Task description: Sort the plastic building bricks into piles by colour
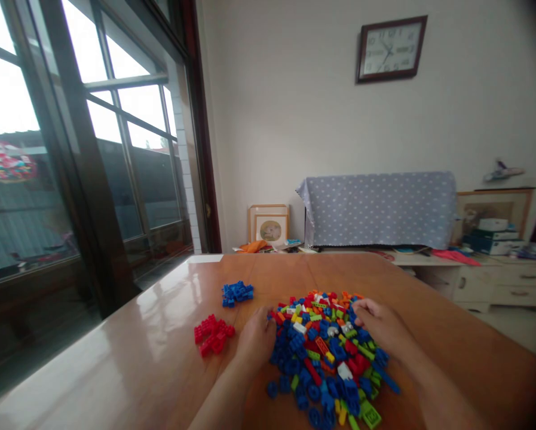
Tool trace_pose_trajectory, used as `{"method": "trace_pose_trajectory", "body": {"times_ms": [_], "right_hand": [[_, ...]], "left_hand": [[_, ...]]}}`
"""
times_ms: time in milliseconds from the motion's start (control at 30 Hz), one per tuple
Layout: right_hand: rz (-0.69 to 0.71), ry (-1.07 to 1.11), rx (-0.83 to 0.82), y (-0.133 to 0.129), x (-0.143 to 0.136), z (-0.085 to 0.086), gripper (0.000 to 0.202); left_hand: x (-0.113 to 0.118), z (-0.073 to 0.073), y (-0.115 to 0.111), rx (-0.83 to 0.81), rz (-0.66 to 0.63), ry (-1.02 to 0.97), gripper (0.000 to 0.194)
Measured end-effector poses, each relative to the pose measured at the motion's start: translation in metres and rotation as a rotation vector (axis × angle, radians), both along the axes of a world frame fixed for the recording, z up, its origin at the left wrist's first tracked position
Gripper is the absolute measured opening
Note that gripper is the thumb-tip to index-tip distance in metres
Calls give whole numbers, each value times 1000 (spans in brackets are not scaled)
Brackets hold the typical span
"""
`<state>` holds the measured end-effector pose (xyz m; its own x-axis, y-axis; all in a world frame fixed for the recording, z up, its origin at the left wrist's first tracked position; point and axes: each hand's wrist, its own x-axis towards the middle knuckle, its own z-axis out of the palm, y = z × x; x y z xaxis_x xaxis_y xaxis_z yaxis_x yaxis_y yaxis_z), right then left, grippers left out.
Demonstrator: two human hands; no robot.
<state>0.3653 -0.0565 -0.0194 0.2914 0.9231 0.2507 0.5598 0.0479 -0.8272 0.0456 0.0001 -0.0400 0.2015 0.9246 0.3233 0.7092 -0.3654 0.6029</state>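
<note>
A wide heap of mixed toy building bricks (pixel 312 352) in blue, red, green, yellow, orange and white lies on the wooden table. My left hand (pixel 257 332) is at the heap's left edge, its fingers curled in towards the bricks; whatever they hold, if anything, is hidden. At the upper right edge of the heap is my right hand (pixel 376 319), closed with the fingers bent, and I cannot make out anything in it. Left of my left hand sits a small group of red bricks (pixel 214 334). Farther back is a small group of blue bricks (pixel 237 292).
The brown table (pixel 160 352) has a glossy top. Large glass windows (pixel 128 131) run along the left. Behind the table stand a low white cabinet (pixel 501 286), something under a dotted grey-blue cloth (pixel 379 209), and framed pictures (pixel 270 224). A clock (pixel 391 49) hangs on the wall.
</note>
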Motion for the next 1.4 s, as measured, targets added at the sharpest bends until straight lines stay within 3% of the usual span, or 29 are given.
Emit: {"method": "trace_pose_trajectory", "body": {"times_ms": [233,500,667,867,1133,1400], "right_hand": [[139,-150,-78,-6,-14,5,30],[193,-360,69,-15,-62,15,18],[226,-556,36,-19,-78,14,21],[138,-654,-29,-9,-72,3,24],[-33,-671,-57,-1,-54,-3,24],[-72,-708,-3,6,-63,-7,21]], "left_hand": [[5,10,-9,-37,-76,77,32],[18,6,-14,-17,-169,38,50],[24,1,-20,-25,-253,63,57],[23,-3,-23,-23,-276,91,55],[23,3,-25,0,-312,59,45],[22,11,-29,29,-379,19,39]]}}
